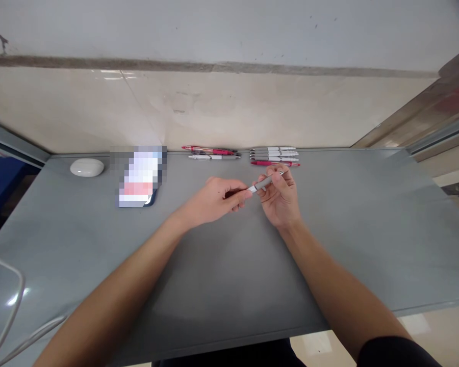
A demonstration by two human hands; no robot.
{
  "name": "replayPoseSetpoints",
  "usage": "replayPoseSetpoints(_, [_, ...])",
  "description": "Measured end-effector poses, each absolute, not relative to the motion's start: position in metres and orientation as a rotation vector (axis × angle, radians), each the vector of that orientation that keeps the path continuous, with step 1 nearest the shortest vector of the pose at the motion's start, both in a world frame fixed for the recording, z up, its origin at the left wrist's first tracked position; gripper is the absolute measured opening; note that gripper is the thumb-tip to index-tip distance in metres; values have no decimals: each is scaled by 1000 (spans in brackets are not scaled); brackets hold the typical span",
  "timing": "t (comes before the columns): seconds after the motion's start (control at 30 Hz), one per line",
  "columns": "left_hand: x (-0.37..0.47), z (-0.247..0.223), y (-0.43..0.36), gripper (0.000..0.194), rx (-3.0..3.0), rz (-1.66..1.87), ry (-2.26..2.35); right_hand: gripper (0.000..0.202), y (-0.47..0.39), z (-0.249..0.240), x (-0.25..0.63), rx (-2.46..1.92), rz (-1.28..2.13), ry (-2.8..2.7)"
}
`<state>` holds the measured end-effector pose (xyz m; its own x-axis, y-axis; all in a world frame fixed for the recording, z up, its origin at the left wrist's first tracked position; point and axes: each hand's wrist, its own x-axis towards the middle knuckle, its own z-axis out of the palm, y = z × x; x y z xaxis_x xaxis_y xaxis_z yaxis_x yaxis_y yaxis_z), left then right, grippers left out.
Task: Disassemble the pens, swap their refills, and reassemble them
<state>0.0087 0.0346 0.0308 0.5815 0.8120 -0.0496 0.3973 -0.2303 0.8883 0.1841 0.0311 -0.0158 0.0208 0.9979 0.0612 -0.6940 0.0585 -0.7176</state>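
Between both hands is a white pen with a grey grip (pixel 262 184), tilted with its metal tip up to the right. My left hand (pixel 224 198) pinches the white barrel end between thumb and fingers. On the grip near the tip, the thumb and fingers of my right hand (pixel 282 199) are closed. Just beyond the right hand lies a stack of white pens (pixel 274 153), with a red pen (pixel 258 163) along its near side. Left of that is a second group, with red pens (pixel 208 150) and a white pen (pixel 214 157).
On the left of the grey table (pixel 229 285) are a white oval case (pixel 87 167) and a phone (pixel 139 178) with a pixelated screen. White cables (pixel 21 285) cross the near left corner. A tiled wall (pixel 229 112) rises behind the table's far edge.
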Motion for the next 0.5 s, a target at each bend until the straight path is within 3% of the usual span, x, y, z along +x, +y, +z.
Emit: replayPoseSetpoints(0.5, [4, 41, 34, 38, 1570, 357, 747, 19, 28, -17, 187, -485, 1504, -699])
